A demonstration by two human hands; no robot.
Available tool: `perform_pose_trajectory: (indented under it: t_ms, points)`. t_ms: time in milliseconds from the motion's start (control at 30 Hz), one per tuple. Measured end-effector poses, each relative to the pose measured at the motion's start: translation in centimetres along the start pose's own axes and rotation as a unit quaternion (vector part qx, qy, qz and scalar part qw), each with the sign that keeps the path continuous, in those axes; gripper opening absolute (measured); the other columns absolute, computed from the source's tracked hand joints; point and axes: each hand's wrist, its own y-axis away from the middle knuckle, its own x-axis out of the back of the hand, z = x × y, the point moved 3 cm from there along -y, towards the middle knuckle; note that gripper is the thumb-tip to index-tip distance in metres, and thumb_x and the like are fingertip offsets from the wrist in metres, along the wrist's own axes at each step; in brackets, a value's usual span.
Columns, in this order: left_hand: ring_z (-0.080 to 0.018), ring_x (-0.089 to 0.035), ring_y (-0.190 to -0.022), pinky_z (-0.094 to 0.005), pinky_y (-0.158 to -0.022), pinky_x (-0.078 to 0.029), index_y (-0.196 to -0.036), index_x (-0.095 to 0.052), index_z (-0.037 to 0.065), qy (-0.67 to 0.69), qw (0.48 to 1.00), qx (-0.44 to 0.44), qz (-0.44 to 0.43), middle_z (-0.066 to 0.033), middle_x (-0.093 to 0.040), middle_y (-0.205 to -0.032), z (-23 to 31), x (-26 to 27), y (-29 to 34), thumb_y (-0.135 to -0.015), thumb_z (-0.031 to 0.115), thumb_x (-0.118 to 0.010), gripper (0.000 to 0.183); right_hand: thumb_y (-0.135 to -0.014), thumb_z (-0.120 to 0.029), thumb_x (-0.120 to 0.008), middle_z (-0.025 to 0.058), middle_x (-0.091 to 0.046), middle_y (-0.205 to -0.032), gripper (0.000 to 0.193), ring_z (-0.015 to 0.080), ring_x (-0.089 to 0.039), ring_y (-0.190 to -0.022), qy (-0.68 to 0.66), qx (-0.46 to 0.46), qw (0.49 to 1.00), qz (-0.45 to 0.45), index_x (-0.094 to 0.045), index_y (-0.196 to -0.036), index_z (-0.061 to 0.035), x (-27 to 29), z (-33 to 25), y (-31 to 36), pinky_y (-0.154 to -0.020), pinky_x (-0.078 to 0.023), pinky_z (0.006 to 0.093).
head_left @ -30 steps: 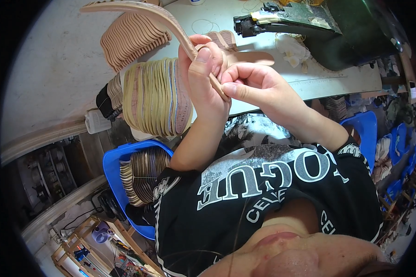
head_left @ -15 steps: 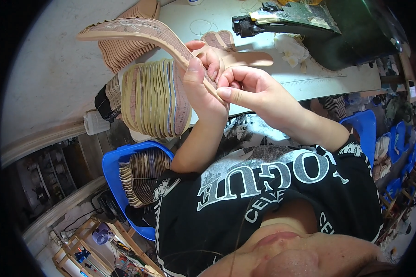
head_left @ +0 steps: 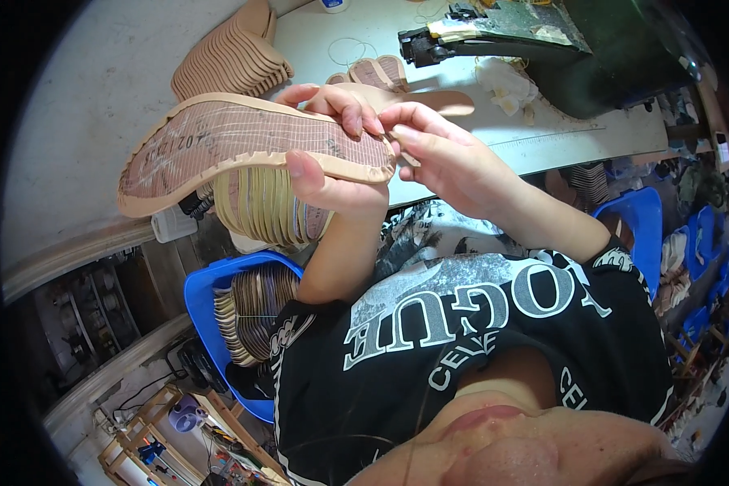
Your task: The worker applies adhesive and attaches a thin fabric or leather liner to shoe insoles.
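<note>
A shoe insole [head_left: 243, 134] with a brown lined underside and a tan edging folded over its rim is held up over the near side of the table. My left hand [head_left: 332, 185] grips it near its right-hand end, thumb on the near rim and fingers at the far rim. At that same end, my right hand [head_left: 441, 150] pinches the edging with thumb and fingers. The exact fingertip contact is partly hidden. Behind my hands, more tan insoles [head_left: 429, 101] lie on the table, a few with brown undersides.
A fanned stack of tan insoles [head_left: 227, 61] stands at the far left, and a yellowish bundle [head_left: 255, 215] sits below the held insole. A green and black machine [head_left: 494, 40] occupies the far right of the white table [head_left: 559, 150]. Crumpled white material [head_left: 506, 85] lies beside it. Blue baskets [head_left: 198, 296] flank me.
The insole has turned from nearly edge-on to show its brown underside broadly, and its free end has dropped. My left hand has rolled with it; my right hand has shifted slightly up and right.
</note>
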Motion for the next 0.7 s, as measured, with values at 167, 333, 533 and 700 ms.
perform_pose_trajectory:
  t_ms: [167, 333, 533, 700]
  points:
    - [-0.0194, -0.046, -0.06, -0.0323, -0.059, -0.039, -0.112, -0.039, 0.001, -0.058, 0.998, -0.009, -0.002, -0.0083, -0.043, -0.067, 0.5, -0.2, -0.2, -0.083, 0.057, -0.041, 0.062, -0.094, -0.023, -0.057, -0.0014, -0.055, -0.094, 0.026, 0.0062, -0.05, -0.084, 0.028, -0.03, 0.997, -0.068, -0.053, -0.111, -0.0044, 0.3, 0.5, 0.4, -0.077, -0.041, 0.0228]
    - [-0.02, -0.046, -0.059, -0.0318, -0.058, -0.04, -0.111, -0.039, 0.001, -0.077, 0.997, -0.015, 0.022, -0.0088, -0.043, -0.066, 0.4, -0.7, 0.0, -0.082, 0.05, -0.04, 0.057, -0.093, -0.02, -0.059, -0.0004, -0.057, -0.083, 0.017, 0.0066, -0.053, -0.074, 0.012, -0.029, 0.997, -0.066, -0.057, -0.098, -0.0036, 0.3, 0.0, 0.4, -0.067, -0.043, 0.0204]
    - [-0.0193, -0.046, -0.06, -0.0313, -0.059, -0.042, -0.11, -0.041, 0.003, -0.089, 0.996, -0.003, 0.033, -0.0084, -0.044, -0.066, -0.1, -0.5, 0.4, -0.082, 0.049, -0.037, 0.054, -0.09, -0.019, -0.062, -0.0012, -0.057, -0.077, 0.016, 0.0056, -0.053, -0.067, 0.078, -0.034, 0.994, -0.061, -0.058, -0.093, -0.0042, 0.1, -0.5, 0.2, -0.06, -0.042, 0.0185]
    - [-0.0183, -0.045, -0.062, -0.031, -0.06, -0.042, -0.11, -0.041, 0.003, -0.09, 0.993, -0.004, 0.071, -0.0072, -0.043, -0.066, -0.4, -0.5, 0.6, -0.083, 0.05, -0.035, 0.054, -0.09, -0.019, -0.063, -0.0016, -0.057, -0.076, 0.016, 0.0051, -0.051, -0.064, 0.094, -0.023, 0.995, -0.03, -0.058, -0.091, -0.0044, -0.1, 0.0, 0.2, -0.058, -0.041, 0.0178]
